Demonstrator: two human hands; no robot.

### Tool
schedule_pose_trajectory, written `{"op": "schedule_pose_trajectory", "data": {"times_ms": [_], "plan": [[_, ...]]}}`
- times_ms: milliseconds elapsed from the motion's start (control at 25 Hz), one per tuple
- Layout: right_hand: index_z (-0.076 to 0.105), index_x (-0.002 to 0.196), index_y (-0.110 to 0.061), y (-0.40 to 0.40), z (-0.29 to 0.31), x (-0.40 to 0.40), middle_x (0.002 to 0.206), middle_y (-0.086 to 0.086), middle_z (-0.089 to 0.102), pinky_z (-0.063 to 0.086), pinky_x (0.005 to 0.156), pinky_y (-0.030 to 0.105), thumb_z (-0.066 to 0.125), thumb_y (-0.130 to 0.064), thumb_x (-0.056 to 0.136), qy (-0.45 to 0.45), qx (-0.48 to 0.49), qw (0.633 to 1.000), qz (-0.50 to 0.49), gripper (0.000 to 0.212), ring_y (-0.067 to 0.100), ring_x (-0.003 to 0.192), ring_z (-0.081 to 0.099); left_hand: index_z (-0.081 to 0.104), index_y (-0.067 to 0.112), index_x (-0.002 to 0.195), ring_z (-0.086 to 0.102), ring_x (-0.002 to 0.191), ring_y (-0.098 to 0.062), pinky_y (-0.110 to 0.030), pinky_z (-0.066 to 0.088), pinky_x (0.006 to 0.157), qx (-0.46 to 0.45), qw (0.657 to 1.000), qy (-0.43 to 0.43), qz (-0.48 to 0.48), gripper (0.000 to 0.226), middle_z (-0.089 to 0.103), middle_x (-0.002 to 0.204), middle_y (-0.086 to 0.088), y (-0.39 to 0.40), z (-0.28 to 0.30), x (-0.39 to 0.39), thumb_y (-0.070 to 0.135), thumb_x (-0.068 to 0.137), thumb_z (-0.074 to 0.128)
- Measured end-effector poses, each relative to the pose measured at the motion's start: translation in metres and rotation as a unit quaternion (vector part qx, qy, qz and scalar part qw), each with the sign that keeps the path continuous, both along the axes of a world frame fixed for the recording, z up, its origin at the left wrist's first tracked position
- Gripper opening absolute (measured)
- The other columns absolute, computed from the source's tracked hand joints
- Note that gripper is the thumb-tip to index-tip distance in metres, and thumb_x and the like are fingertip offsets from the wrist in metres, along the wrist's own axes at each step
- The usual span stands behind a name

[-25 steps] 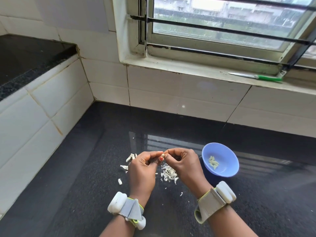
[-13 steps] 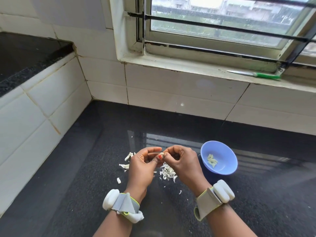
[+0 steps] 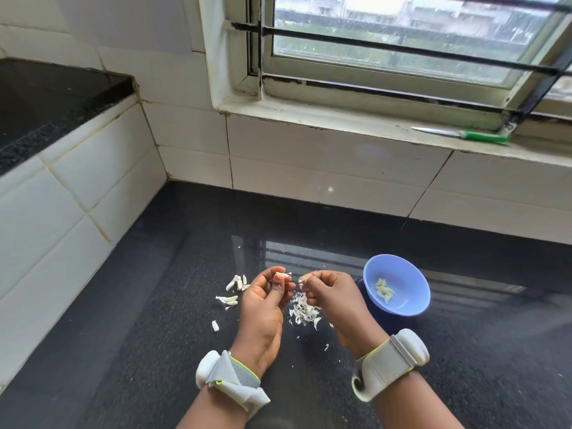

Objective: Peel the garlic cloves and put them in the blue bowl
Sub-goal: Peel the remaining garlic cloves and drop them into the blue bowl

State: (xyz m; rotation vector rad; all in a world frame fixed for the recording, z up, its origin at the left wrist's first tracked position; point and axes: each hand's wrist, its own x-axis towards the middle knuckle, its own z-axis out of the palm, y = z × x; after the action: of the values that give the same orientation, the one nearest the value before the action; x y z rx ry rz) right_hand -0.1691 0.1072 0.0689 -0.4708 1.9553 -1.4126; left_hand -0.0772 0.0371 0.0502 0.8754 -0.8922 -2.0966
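Garlic work sits at mid-peel: the left hand [image 3: 263,308] pinches a pale garlic clove [image 3: 281,275] between thumb and curled fingers, holding it up over the bench [image 3: 154,335] so loose skin can fall clear. The right hand [image 3: 331,297] hovers just beside it, its fingers curled and pinching a small scrap of skin [image 3: 301,278] (it looks freshly torn away, though that is a judgement). The two hands are near but not touching, probably because the strip has to be drawn off sideways.

Below the gap between them lies a heap of peelings [image 3: 305,311], which suits the habit of working over one spot. A few unpeeled cloves [image 3: 236,283] wait on the bench just left of the left hand, within easy reach. The blue bowl [image 3: 411,305] stands to the right of the right hand, close enough for a short drop, and already holds several peeled cloves [image 3: 383,291]; so the task seems partly done.

Both wrists carry grey strapped bands. The bench is dark speckled stone, glossy enough to mirror the window [image 3: 402,51] bars. White tiles line the wall behind and the raised ledge at left. A green-handled knife [image 3: 464,135] rests unused on the sill.
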Motion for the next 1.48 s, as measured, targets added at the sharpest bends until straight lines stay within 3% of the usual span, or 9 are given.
{"op": "schedule_pose_trajectory", "data": {"times_ms": [160,280,400,520,600,840,1240,1360,1480], "plan": [[0.075,0.088,-0.017,0.009,-0.014,-0.011,0.082,-0.004,0.072,0.048,0.069,0.022,0.061,-0.020,0.091,0.290,0.178,0.938,0.071,0.015,0.009,0.076,0.064,0.061,0.012,0.094,0.059,0.068,-0.002,-0.015,0.048,0.063,-0.032,0.999,-0.021,-0.013,0.013,0.063,0.075,0.007,-0.004,-0.004,0.004,0.005,0.092,0.051],[0.075,0.096,-0.018,0.010,-0.015,-0.010,0.093,-0.002,0.072,0.049,0.078,0.027,0.064,-0.023,0.092,0.361,0.230,0.896,0.119,0.013,0.015,0.088,0.065,0.064,0.015,0.097,0.053,0.073,-0.002,-0.016,0.043,0.067,-0.069,0.995,-0.059,-0.039,0.015,0.063,0.078,0.011,-0.003,-0.007,0.003,0.009,0.093,0.052],[0.063,0.072,-0.022,0.009,-0.014,-0.012,0.072,-0.009,0.065,0.043,0.061,0.016,0.076,-0.020,0.082,0.314,0.196,0.927,0.065,0.016,0.004,0.066,0.058,0.063,0.016,0.099,0.050,0.073,0.001,-0.010,0.042,0.065,-0.083,0.992,-0.074,-0.059,0.016,0.061,0.080,0.011,-0.002,-0.006,0.002,0.009,0.095,0.049],[0.066,0.085,-0.016,0.003,-0.011,-0.012,0.081,0.003,0.074,0.055,0.071,0.026,0.068,-0.008,0.088,0.053,-0.020,0.998,0.016,0.009,0.014,0.075,0.069,0.062,0.013,0.100,0.056,0.073,0.007,-0.004,0.041,0.063,-0.107,0.987,-0.092,-0.077,0.016,0.064,0.089,0.006,-0.004,-0.007,-0.001,0.008,0.096,0.047],[0.067,0.094,-0.010,0.001,-0.008,-0.009,0.085,0.009,0.074,0.056,0.069,0.027,0.069,-0.009,0.088,-0.080,-0.114,0.990,0.021,0.006,0.016,0.077,0.070,0.063,0.013,0.096,0.058,0.074,0.002,-0.007,0.043,0.063,-0.128,0.983,-0.091,-0.098,0.014,0.066,0.087,0.002,-0.005,-0.007,-0.003,0.009,0.095,0.050],[0.069,0.106,-0.002,0.004,-0.007,-0.011,0.098,0.018,0.073,0.056,0.078,0.029,0.076,-0.013,0.074,-0.145,-0.175,0.972,0.061,0.035,0.023,0.090,0.071,0.069,0.014,0.099,0.066,0.086,-0.013,-0.022,0.053,0.076,-0.185,0.974,-0.098,-0.083,0.014,0.072,0.093,-0.008,-0.010,-0.006,-0.003,0.007,0.089,0.061],[0.075,0.085,-0.018,0.004,-0.019,-0.013,0.080,0.004,0.076,0.059,0.075,0.034,0.078,-0.011,0.081,0.048,-0.088,0.995,-0.007,0.008,0.021,0.080,0.073,0.070,0.025,0.072,0.069,0.074,-0.012,-0.039,0.057,0.075,-0.281,0.927,-0.245,-0.043,0.024,0.073,0.074,0.004,-0.015,-0.010,-0.004,0.005,0.081,0.060],[0.075,0.082,-0.022,0.004,-0.022,-0.015,0.078,-0.002,0.075,0.061,0.076,0.039,0.081,-0.021,0.078,0.112,-0.052,0.992,-0.005,0.007,0.017,0.077,0.073,0.069,0.023,0.087,0.070,0.077,-0.016,-0.042,0.057,0.076,-0.259,0.939,-0.214,-0.074,0.005,0.073,0.080,-0.001,-0.011,-0.011,-0.008,0.024,0.082,0.069],[0.075,0.084,-0.020,0.006,-0.023,-0.015,0.080,0.001,0.076,0.060,0.078,0.042,0.081,-0.022,0.078,0.082,-0.055,0.995,0.012,0.009,0.019,0.079,0.074,0.072,0.012,0.088,0.069,0.071,-0.015,-0.036,0.058,0.071,-0.246,0.942,-0.214,-0.082,0.008,0.073,0.078,-0.005,-0.009,-0.014,-0.010,0.019,0.083,0.071]]}}
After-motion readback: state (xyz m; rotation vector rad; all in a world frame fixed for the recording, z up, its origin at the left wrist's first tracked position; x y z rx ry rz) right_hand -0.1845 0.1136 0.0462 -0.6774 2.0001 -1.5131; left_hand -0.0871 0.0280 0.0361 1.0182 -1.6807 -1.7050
